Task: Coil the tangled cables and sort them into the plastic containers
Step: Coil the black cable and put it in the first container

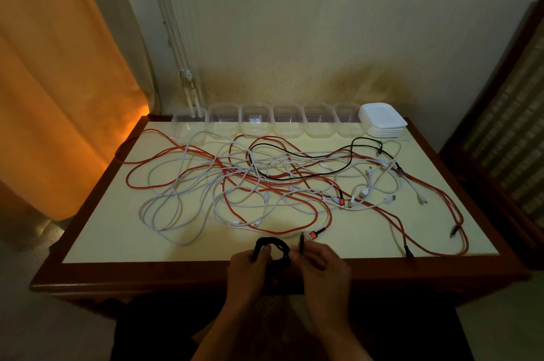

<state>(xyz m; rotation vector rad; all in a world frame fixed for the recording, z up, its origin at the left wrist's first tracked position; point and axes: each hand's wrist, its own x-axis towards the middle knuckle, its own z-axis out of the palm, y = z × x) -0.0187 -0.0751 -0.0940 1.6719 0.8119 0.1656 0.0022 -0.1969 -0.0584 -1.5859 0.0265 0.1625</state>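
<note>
At the table's near edge my left hand (pixel 250 265) grips a coiled black cable (pixel 272 244). My right hand (pixel 319 260) pinches that cable's free end, its dark plug (pixel 301 240) pointing up. Behind the hands a tangle of red cables (pixel 235 181), white cables (pixel 164 213) and one more black cable (pixel 323 156) sprawls across the cream tabletop. Several clear plastic containers (pixel 256 120) stand in a row along the far edge; I see nothing inside them.
A stack of white lids (pixel 382 119) sits at the right end of the container row. The table (pixel 88 245) has a dark wooden rim. An orange curtain (pixel 59 80) hangs on the left, dark furniture (pixel 506 125) stands on the right.
</note>
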